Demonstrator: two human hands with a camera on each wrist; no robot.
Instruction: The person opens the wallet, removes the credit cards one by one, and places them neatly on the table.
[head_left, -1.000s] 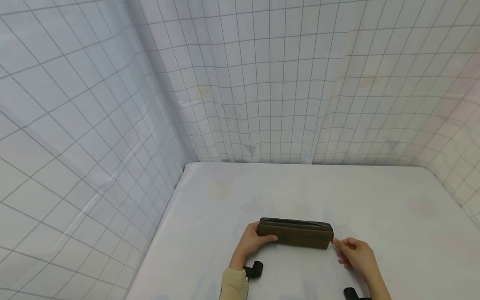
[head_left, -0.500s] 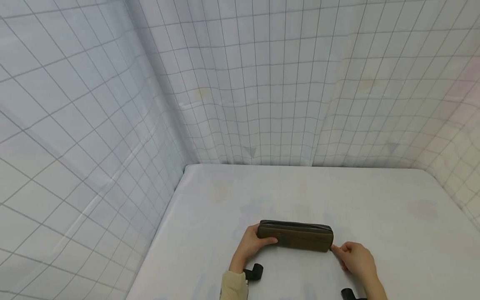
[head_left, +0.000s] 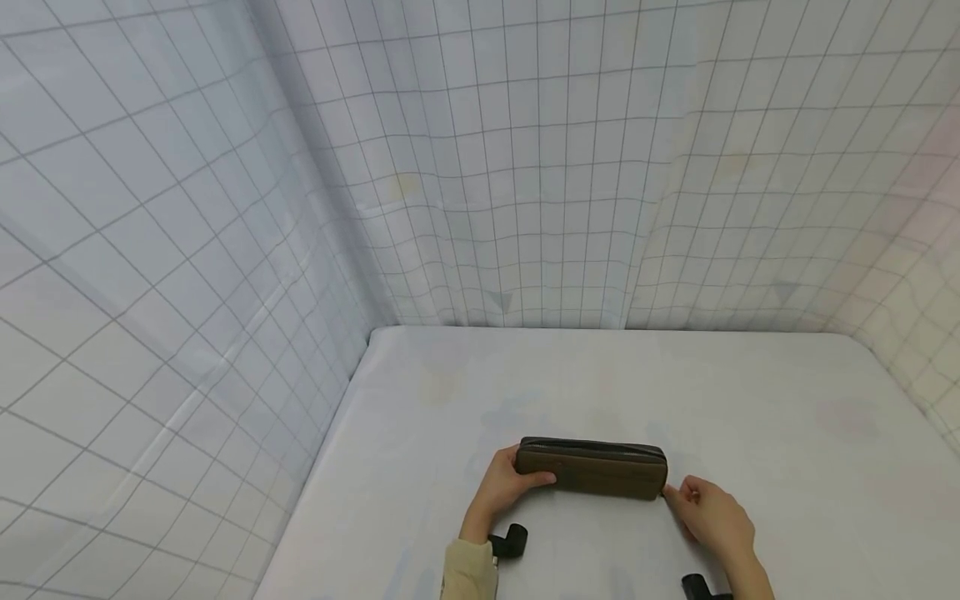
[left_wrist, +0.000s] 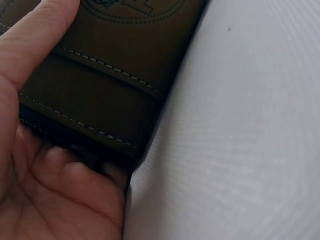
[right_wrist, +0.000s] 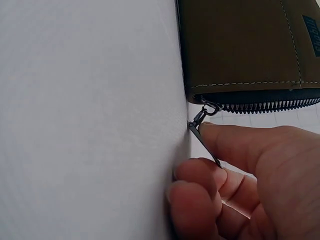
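Observation:
A long brown zip-around wallet (head_left: 600,473) stands on its edge on the white table, with a dark gap along its top. My left hand (head_left: 504,483) grips its left end, thumb across the front face; in the left wrist view the thumb (left_wrist: 37,40) lies on stitched leather near a stamped round emblem. At the lower right corner, my right hand (head_left: 712,518) pinches the zipper pull (right_wrist: 204,142) between thumb and fingers. The right wrist view shows the slider at the wallet's bottom corner and a row of exposed zipper teeth (right_wrist: 265,107). The wallet's back is hidden.
The white-covered table (head_left: 450,375) reaches back to a grid-patterned curtain (head_left: 540,183). Another grid-patterned curtain (head_left: 150,250) hangs along the left side. Black wrist mounts (head_left: 512,542) sit near both wrists.
My right hand has moved slightly down along the wallet's right end, to its lower corner. The left hand and the wallet have stayed in place.

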